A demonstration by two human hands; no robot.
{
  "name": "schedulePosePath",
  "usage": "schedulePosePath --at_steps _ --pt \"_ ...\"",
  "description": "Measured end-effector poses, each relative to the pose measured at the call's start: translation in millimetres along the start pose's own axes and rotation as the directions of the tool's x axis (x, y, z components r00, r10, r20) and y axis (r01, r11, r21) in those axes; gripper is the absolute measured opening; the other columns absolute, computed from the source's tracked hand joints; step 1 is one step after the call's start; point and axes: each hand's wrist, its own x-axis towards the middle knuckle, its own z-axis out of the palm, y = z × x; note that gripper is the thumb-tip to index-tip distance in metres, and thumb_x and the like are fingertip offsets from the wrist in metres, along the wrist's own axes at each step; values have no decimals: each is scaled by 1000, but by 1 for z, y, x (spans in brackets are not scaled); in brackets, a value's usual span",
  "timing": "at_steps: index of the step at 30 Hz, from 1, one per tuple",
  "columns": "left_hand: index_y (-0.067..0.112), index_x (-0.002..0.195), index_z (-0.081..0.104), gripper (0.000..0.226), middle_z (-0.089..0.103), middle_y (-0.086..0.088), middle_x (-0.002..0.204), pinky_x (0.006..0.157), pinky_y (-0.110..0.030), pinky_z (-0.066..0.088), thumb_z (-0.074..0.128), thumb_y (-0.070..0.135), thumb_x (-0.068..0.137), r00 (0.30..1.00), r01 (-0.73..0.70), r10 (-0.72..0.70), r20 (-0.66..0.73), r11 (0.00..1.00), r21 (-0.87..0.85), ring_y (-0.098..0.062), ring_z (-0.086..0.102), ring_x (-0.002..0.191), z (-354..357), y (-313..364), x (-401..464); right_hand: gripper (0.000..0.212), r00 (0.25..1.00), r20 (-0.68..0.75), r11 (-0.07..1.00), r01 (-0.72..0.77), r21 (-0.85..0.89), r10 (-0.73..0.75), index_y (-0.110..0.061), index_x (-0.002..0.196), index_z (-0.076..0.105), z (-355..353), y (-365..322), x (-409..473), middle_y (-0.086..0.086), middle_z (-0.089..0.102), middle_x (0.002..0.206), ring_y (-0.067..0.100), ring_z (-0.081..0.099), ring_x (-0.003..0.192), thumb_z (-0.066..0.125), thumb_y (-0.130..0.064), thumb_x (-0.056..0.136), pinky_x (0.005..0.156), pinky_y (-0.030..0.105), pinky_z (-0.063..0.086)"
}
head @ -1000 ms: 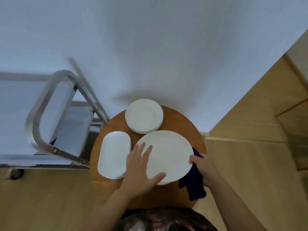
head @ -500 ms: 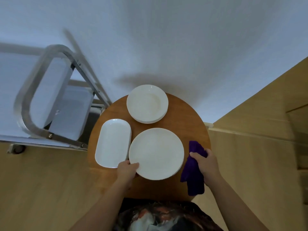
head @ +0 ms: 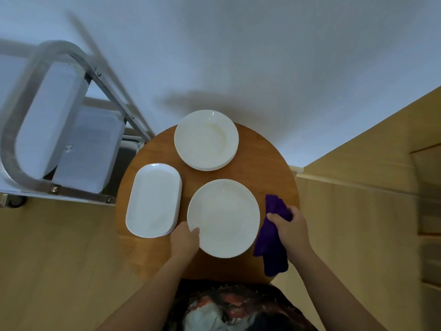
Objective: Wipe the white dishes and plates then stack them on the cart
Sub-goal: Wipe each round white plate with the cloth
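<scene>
Three groups of white dishes lie on a round wooden table [head: 267,163]. Nearest me is a stack of large round plates [head: 224,217]. My left hand [head: 185,241] grips the near-left rim of its top plate, thumb on the upper face. A stack of deep round plates [head: 206,139] sits at the back. Rectangular dishes [head: 154,199] are stacked at the left. My right hand [head: 290,229] holds a purple cloth [head: 272,247] at the table's right edge, just beside the large plates. The metal cart [head: 57,115] stands to the left of the table.
A white wall rises right behind the table. Wooden floor surrounds it, and wooden furniture stands at the far right. The cart's tubular handle [head: 14,130] and a caster [head: 14,200] are at the left. My patterned clothing shows at the bottom edge.
My left hand slid from lying flat on the large plate to gripping its near-left rim. My right hand with the cloth drew slightly away from the plate. The view shifted a little.
</scene>
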Motion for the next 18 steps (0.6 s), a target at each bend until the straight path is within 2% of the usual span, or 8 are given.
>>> schedulePosePath --at_steps 3,6,8,11,13,15,17,18 --pt "13 98 56 26 63 -2 95 77 -27 52 40 33 100 995 -96 80 64 950 297 -14 59 84 -5 -3 13 26 1000 5 999 -1 -54 1 -33 91 51 4 0 4 -3 60 96 19 60 86 70 -20 81 72 38 55" --pt "15 106 60 32 63 1 96 86 -31 53 35 34 101 983 -175 116 146 842 511 -16 63 90 -10 -1 26 29 999 19 996 -27 -83 29 -31 101 50 10 1 6 -4 59 100 21 60 91 69 -21 82 81 44 55" --pt "16 108 60 32 62 3 93 87 -32 53 35 35 101 973 -200 87 215 783 589 -17 63 90 -9 1 33 29 998 35 994 -44 -96 47 -31 103 50 15 3 7 -4 59 101 21 60 91 68 -21 83 82 45 55" --pt "20 99 60 39 56 7 80 78 -27 50 35 49 98 964 -172 -4 265 752 637 -12 59 79 -11 8 41 31 997 45 990 -51 -130 58 -28 108 49 23 5 10 -6 58 101 19 59 90 68 -22 84 78 40 56" --pt "21 86 56 44 57 7 77 73 -27 46 32 57 95 971 -141 -17 238 766 627 -10 56 73 -18 24 50 34 998 43 988 -46 -145 53 -29 110 47 28 3 13 -10 56 98 15 57 87 68 -22 84 70 32 54" --pt "17 80 54 48 61 0 79 72 -28 45 30 54 97 987 -123 41 157 819 560 -15 57 73 -28 50 68 36 998 43 989 -49 -138 56 -30 111 44 34 0 15 -13 53 96 12 56 86 68 -23 85 66 27 51" --pt "6 84 58 47 68 -12 86 76 -33 51 33 43 100 995 -76 51 82 934 348 -22 62 75 -39 77 92 37 997 40 992 -57 -114 62 -29 114 44 39 -4 18 -12 53 98 13 55 87 67 -23 86 69 29 52" --pt "0 93 60 45 68 -17 89 78 -36 54 37 38 100 997 -17 5 73 986 164 -26 64 74 -43 90 105 39 997 41 993 -62 -101 66 -27 117 45 42 -7 19 -10 54 101 14 56 89 67 -22 86 72 32 53"
